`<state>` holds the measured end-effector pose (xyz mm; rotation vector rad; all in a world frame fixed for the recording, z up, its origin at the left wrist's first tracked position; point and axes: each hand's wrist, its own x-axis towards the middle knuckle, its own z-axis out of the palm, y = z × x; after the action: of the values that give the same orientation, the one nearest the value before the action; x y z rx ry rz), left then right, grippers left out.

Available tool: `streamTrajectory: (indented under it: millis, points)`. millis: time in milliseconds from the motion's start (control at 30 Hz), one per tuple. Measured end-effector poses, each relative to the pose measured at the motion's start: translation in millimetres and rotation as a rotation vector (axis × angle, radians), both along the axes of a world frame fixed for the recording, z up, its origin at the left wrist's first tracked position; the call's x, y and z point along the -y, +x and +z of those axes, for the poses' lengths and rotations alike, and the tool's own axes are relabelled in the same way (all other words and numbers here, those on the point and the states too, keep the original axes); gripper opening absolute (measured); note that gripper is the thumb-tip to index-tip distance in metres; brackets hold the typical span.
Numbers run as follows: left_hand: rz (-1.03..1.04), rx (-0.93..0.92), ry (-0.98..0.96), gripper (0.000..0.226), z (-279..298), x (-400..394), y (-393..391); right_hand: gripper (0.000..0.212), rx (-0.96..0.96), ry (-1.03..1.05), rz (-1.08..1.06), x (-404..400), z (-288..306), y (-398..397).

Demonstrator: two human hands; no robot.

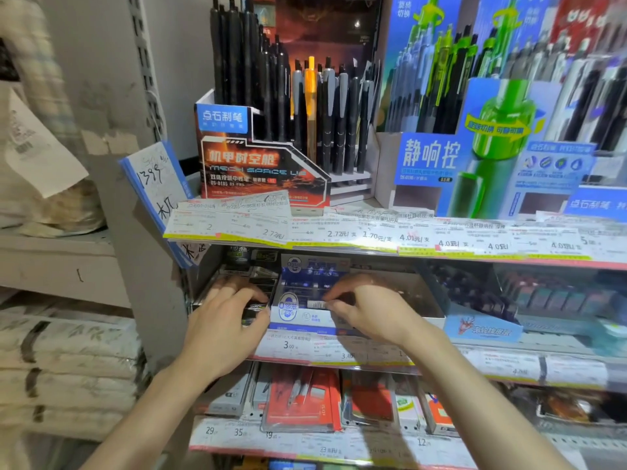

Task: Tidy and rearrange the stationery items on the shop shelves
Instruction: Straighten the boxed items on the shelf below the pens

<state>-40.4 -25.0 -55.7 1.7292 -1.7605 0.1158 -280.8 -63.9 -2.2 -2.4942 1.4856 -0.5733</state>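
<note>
On the middle shelf stands a blue-and-white display box of pens (298, 310). My right hand (366, 310) reaches in from the right and its curled fingertips pinch the box's front edge by a barcode label. My left hand (227, 320) lies to the box's left, fingers curled over a dark pack (254, 308) in the neighbouring black tray. The tray's contents are mostly hidden under that hand.
The top shelf carries a red-and-black pen display (258, 164) and a blue-green pen display (475, 157). Price labels (373, 234) line the shelf edges. Red packaged sets (302, 398) fill the lower shelf. A blue notepad (152, 184) hangs off the upright. Wrapped paper stacks (68, 364) sit at left.
</note>
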Motion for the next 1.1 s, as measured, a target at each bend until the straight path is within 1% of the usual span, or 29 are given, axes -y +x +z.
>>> streamTrajectory:
  millis: [133, 267, 367, 433, 533, 567, 667, 733, 867, 1033, 1100]
  points:
    - [0.015, 0.002, -0.014, 0.05, -1.0, 1.2, -2.1, 0.024, -0.018, 0.014, 0.01, -5.7, -4.2, -4.5]
    - [0.027, 0.003, -0.03, 0.046, -3.8, 2.4, -3.0, 0.027, -0.017, -0.078, -0.042, -13.8, -13.7, -7.1]
    - [0.04, 0.002, -0.041, 0.045, -4.4, 2.4, -4.7, 0.028, -0.009, -0.125, -0.033, -18.1, -18.5, -6.5]
    - [0.05, 0.001, -0.044, 0.046, -4.1, 2.0, -6.1, 0.025, 0.03, -0.128, -0.037, -17.8, -16.3, -9.9]
    - [0.058, -0.002, -0.045, 0.048, -4.3, 1.3, -7.5, 0.023, 0.163, -0.081, -0.123, -2.7, -5.9, -28.8]
    - [0.06, 0.0, -0.046, 0.048, -4.5, 1.3, -7.9, 0.024, 0.157, -0.065, -0.154, 5.7, -2.4, -37.3]
    - [0.064, 0.002, -0.055, 0.048, -4.3, 1.2, -8.5, 0.024, -0.083, 0.01, -0.237, 27.8, 4.9, -55.6]
    - [0.067, -0.001, -0.06, 0.048, -4.4, 1.5, -8.5, 0.024, -0.161, 0.049, -0.227, 34.7, 4.3, -59.3]
    - [0.06, -0.007, -0.062, 0.048, -5.9, 1.6, -8.0, 0.026, -0.213, 0.054, -0.201, 35.0, 1.6, -59.7]
    - [0.057, -0.018, -0.061, 0.051, -5.7, 1.9, -8.6, 0.019, -0.165, 0.037, -0.168, 37.9, -1.8, -61.3]
    - [0.057, -0.018, -0.058, 0.051, -5.6, 1.5, -8.7, 0.019, -0.163, 0.042, -0.161, 39.8, -1.8, -60.9]
